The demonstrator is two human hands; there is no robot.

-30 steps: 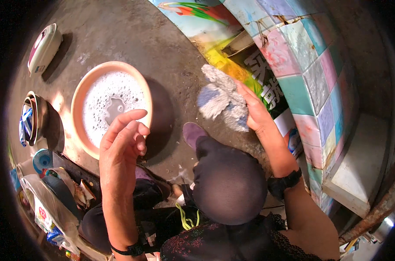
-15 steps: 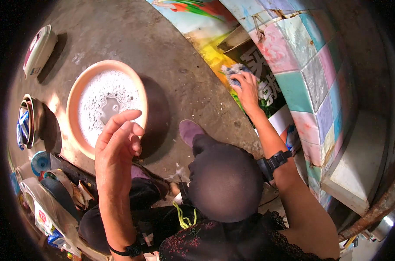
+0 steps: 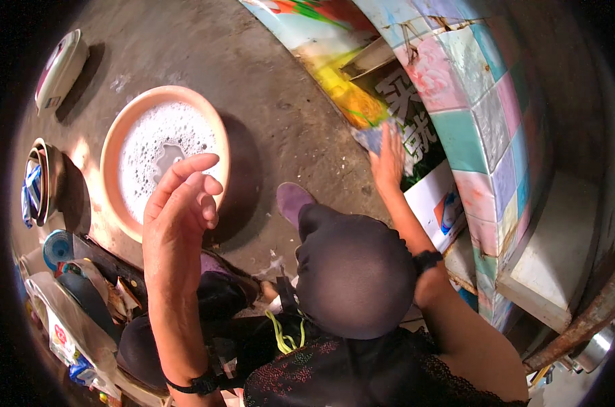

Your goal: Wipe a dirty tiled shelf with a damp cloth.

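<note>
My right hand (image 3: 389, 159) reaches out to the right and presses a grey-blue cloth (image 3: 370, 140) with white parts against a panel printed with a yellow flower (image 3: 362, 103). Its fingers lie over the cloth, hiding part of it. My left hand (image 3: 179, 203) is raised in the air, its fingers loosely bent and apart, with nothing in them. Beyond it on the floor stands a peach-coloured basin (image 3: 108, 163) of water topped with white suds (image 3: 141, 146). From my viewpoint the left fingers overlap the basin's near right part.
A tiled counter side (image 3: 460, 139) rises at the right, beside a white ledge (image 3: 548, 261). A pale oblong container (image 3: 62, 71) and a round metal pot (image 3: 44, 180) stand on the floor at left. Bags and small goods (image 3: 63, 319) crowd the lower left.
My right hand has slid the cloth down the panel, slightly nearer to me. The left hand stays raised, almost unmoved. The view has shifted slightly.
</note>
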